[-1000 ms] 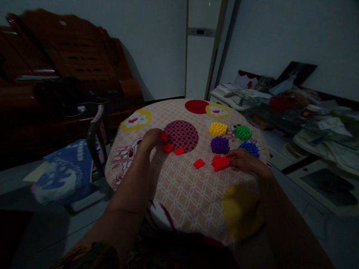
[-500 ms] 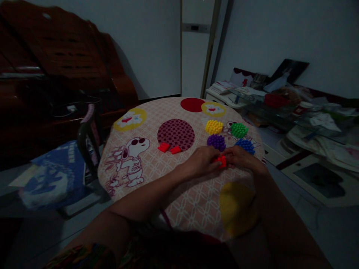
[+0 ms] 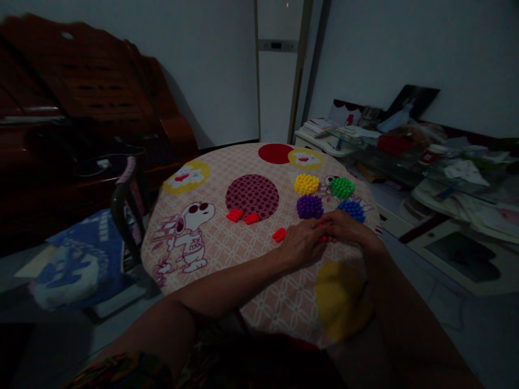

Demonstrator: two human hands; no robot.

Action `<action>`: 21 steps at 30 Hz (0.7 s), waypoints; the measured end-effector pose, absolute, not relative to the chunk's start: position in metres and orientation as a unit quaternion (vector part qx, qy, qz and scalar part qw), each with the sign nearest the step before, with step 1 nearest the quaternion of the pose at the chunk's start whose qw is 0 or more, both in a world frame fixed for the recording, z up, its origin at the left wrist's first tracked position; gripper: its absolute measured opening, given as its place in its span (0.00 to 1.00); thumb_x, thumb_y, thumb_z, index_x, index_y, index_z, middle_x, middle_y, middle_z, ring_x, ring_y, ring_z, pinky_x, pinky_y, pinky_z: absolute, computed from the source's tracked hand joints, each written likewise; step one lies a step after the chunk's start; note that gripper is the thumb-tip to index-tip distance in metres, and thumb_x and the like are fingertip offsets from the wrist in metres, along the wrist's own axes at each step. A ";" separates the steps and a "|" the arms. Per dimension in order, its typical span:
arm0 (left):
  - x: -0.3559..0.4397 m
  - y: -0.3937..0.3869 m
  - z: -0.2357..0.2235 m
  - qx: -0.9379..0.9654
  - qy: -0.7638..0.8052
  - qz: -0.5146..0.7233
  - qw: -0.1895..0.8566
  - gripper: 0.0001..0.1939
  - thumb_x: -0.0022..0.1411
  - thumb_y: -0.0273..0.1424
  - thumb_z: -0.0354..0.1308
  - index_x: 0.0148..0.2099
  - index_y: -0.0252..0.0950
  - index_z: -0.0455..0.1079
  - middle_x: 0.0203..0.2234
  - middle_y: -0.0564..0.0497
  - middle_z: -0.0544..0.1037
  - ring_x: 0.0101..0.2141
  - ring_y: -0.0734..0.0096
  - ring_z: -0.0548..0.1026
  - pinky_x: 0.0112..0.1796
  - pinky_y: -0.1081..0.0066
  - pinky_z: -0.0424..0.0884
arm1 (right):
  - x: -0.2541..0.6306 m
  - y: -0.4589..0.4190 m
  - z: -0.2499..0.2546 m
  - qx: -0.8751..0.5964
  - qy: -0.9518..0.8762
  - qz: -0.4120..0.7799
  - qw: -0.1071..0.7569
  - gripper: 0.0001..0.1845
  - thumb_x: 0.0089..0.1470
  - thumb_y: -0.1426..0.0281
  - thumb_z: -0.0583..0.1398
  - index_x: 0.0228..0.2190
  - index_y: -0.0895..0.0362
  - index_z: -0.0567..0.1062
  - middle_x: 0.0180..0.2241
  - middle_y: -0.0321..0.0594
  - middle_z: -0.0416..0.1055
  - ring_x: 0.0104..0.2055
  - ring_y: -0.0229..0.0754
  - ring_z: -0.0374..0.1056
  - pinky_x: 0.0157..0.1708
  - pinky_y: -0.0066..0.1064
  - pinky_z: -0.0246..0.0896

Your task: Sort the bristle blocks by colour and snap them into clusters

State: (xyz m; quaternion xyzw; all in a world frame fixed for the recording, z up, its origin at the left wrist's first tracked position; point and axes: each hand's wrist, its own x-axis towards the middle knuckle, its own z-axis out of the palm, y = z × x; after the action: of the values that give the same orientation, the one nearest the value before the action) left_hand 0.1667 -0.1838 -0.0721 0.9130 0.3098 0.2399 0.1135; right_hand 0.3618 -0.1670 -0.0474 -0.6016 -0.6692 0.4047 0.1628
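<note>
Both my hands meet at the right of a round table (image 3: 211, 254) with a patterned cloth. My left hand (image 3: 302, 243) and my right hand (image 3: 344, 227) are closed together around a cluster of red studded blocks (image 3: 322, 237), which they almost fully hide. One loose red block (image 3: 279, 234) lies just left of my left hand. Two more red blocks (image 3: 242, 216) lie at the near edge of a dark purple circle on the cloth. Beyond my hands stand finished clusters: yellow (image 3: 306, 184), green (image 3: 342, 187), purple (image 3: 309, 206) and blue (image 3: 351, 210).
A dark chair (image 3: 127, 205) stands at the table's left with a blue cloth (image 3: 77, 265) beside it. Dark wooden furniture (image 3: 81, 108) fills the left. A low cluttered table with papers (image 3: 405, 151) runs along the right wall. A door frame (image 3: 279, 70) is behind.
My left hand left the red blocks by the purple circle and came right to join my right hand on the red cluster. The camera view shifted slightly.
</note>
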 end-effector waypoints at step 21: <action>0.063 -0.086 -0.027 0.818 0.493 0.252 0.159 0.05 0.56 0.28 0.58 0.34 0.34 0.75 0.26 0.51 0.78 0.28 0.71 0.72 0.30 0.73 0.62 | 0.369 -0.165 -0.063 -0.605 -0.629 0.453 0.182 0.16 0.44 0.73 0.60 0.38 0.59 0.77 0.19 0.34 0.72 0.22 0.38 0.68 0.21 0.26 0.62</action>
State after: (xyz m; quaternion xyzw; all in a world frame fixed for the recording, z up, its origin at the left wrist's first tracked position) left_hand 0.0625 -0.0864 -0.0273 0.8175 0.4927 0.2521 0.1593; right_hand 0.3690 -0.1647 -0.0629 -0.6055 -0.6286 0.4529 0.1819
